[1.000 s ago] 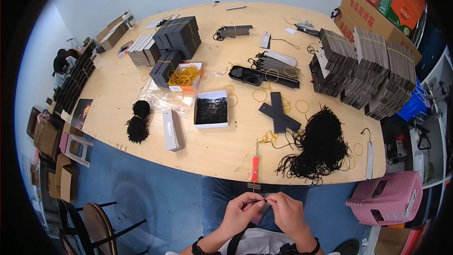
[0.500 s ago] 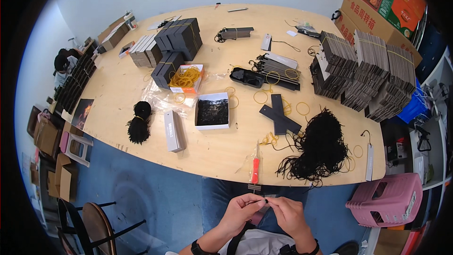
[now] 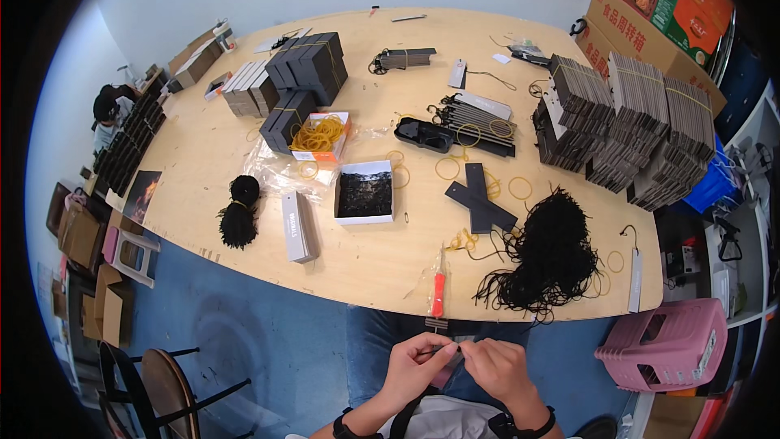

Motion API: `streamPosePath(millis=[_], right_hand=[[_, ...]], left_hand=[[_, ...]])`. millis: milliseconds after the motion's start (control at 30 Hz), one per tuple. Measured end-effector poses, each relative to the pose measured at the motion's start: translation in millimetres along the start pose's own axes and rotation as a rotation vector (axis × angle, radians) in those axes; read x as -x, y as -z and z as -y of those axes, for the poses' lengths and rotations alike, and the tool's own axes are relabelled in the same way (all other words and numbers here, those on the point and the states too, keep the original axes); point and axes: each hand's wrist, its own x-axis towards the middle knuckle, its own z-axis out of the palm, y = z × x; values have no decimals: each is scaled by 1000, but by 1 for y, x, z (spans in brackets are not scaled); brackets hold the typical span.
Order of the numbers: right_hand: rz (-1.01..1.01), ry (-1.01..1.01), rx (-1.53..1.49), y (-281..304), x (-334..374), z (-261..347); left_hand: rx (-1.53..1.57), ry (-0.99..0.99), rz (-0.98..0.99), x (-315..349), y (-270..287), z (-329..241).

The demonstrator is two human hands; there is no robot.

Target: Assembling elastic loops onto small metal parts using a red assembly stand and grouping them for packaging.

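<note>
Over my lap, just off the table's near edge, my left hand [image 3: 414, 369] and my right hand [image 3: 499, 369] meet at the fingertips. Both are closed in a pinch on a thin black cord [image 3: 437, 350], mostly hidden by the fingers. Beyond them on the table lies a red-handled pointed tool [image 3: 439, 294], beside a small stack of grey tags [image 3: 436, 323] at the edge. To its right spreads a loose heap of black cords [image 3: 552, 260]. Two dark tags [image 3: 481, 199] lie crossed above it. A white box [image 3: 364, 218] holds small black pieces.
Stacks of tags [image 3: 642, 114] stand at the table's right. Dark boxes [image 3: 325, 69] and a box of yellow rubber bands [image 3: 322, 135] are at the back left. A tied cord bundle [image 3: 240, 211] and a grey box [image 3: 299, 228] lie nearer. A pink stool [image 3: 666, 341] stands right.
My right hand has curled its fingers more and turned slightly; a little more of the dark cord shows by my left fingers. The things on the table have stayed in place.
</note>
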Motion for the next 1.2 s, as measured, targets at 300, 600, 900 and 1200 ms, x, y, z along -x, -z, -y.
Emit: streamPosePath(millis=[300, 600, 900, 1200], right_hand=[[-17, -8, -157, 5, -2, -5], [59, -288, -605, 5, 0, 3], [46, -166, -471, 2, 2, -3], [252, 64, -458, 15, 4, -8]], left_hand=[[-298, -80, 4, 6, 3, 1], [50, 57, 151, 2, 8, 0], [128, 60, 114, 6, 6, -14], [74, -54, 238, 11, 19, -12]])
